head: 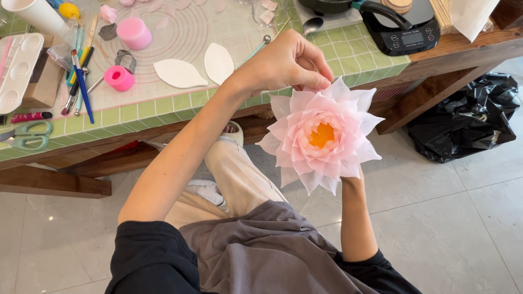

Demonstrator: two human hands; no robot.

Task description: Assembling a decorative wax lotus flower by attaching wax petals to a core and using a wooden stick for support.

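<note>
Pinching an outer petal of the one pink flower (321, 136) with my left hand (286, 62), fingers narrowed onto its top rim. My right hand is hidden behind the bloom; only the forearm shows rising under it, so I cannot tell its grip. That flower sits out in the air, off the front edge of the worktop (163, 106), above my lap, its orange centre facing up at me. Counting across the table: two white leaf-shaped cutouts (180, 73) side by side near the front edge, two pink cylinders (134, 32) left of them, one pair of green-handled scissors (27, 136) at the front left corner, one white palette (16, 68) on the left edge, one bundle of brushes (79, 76) beside it. One black scale (406, 30) at the right back corner. One black bag (471, 117) on the floor, right.
</note>
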